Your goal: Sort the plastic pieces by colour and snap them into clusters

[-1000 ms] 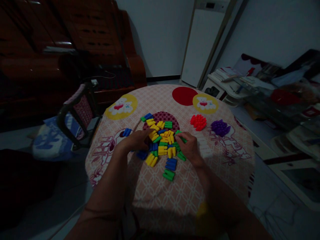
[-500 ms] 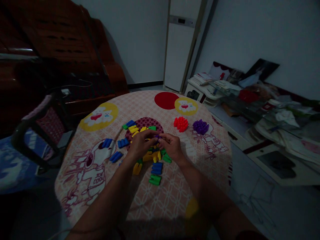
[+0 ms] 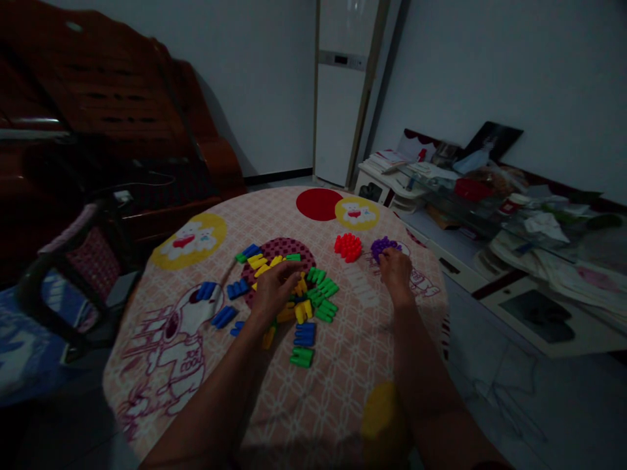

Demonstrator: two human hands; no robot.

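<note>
My left hand [image 3: 277, 290] hovers over the middle of the round table, above the yellow plastic blocks [image 3: 304, 311]. Its fingers are curved, thumb and forefinger apart, with nothing visible between them. Out to the right, my right hand [image 3: 396, 269] has its fingers drawn together at the near edge of a pile of small purple plastic pieces [image 3: 383, 245]; its fingertips are partly hidden. Left of that pile lies a pile of red pieces [image 3: 348, 247]. Green blocks [image 3: 324, 295] fan out right of my left hand, and blue blocks [image 3: 238, 288] lie to its left.
A patterned cloth [image 3: 337, 385] covers the table. At the left stands a chair with a dark frame [image 3: 36, 287], with a wooden bench [image 3: 215, 150] behind. A low cabinet [image 3: 470, 277] heaped with papers and bags runs along the right wall.
My hands have parted from around a small purple piece. My right hand has moved right to the purple pile, uncovering green blocks, while my left has stayed over the yellow blocks. The view has shifted slightly.
</note>
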